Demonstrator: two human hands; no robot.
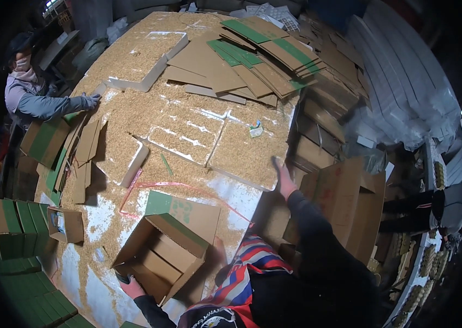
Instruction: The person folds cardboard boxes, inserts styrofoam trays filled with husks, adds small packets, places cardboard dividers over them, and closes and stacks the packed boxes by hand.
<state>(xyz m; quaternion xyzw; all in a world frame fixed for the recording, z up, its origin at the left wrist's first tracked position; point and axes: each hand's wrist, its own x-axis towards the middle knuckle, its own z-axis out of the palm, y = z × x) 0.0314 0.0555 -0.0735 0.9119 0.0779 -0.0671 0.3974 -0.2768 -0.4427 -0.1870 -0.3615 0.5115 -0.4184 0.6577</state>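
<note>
My left hand grips the near left edge of an open, bare-looking cardboard box, which is tilted with its mouth toward me. My right hand reaches out to the right edge of the table, fingers stretched along the end of a white foam tray filled with tan husks or sawdust. Its fingertips are dark. Beneath the box lies a flat cardboard sheet with a green band. A pink strap runs loosely across the husks beyond the box.
Flattened green-banded cartons are piled at the far right. Across the table a co-worker's gloved hand rests by cardboard pieces. A small box and stacked green cartons stand left. Large cartons stand right.
</note>
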